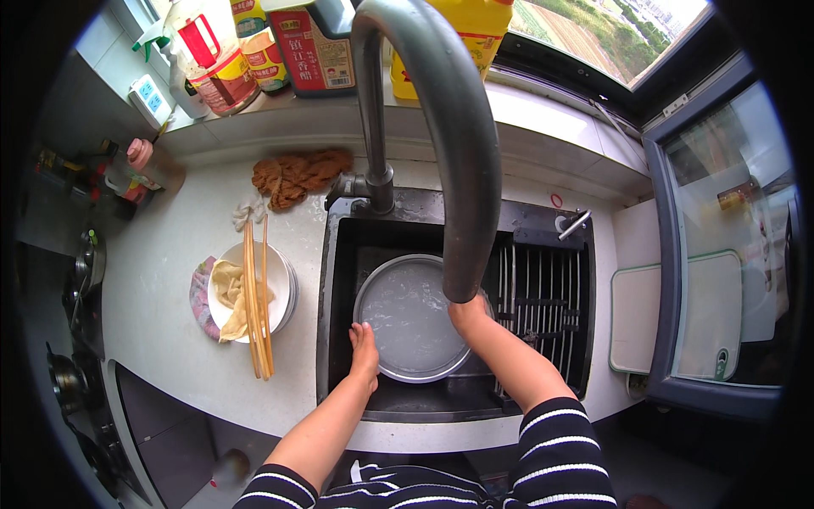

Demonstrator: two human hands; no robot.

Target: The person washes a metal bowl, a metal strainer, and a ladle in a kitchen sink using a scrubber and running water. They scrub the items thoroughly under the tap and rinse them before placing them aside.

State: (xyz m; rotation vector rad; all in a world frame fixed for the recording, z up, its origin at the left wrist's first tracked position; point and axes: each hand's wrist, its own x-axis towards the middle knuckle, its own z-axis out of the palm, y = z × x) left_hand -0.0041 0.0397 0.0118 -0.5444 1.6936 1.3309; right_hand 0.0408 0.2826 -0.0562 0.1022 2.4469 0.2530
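Observation:
A round grey pan (pixel 411 318) with rippled water in it is in the black sink (pixel 398 405), toward its left side. My left hand (pixel 365 352) holds the pan's left side, fingers along the outer wall and tips near the rim. At the opposite side, my right hand (pixel 471 314) grips the pan's edge. The dark faucet (pixel 471 170) arches over the pan and hides part of that hand; its fingers are mostly out of sight.
On the left counter, wooden chopsticks (pixel 254 314) lie across a white bowl (pixel 287 293) holding pale dough-like pieces. A brown cloth (pixel 301 176) lies behind. A drying rack (pixel 543 297) spans the sink's right side. Bottles (pixel 314 51) line the sill; an open window sash (pixel 666 254) juts in at right.

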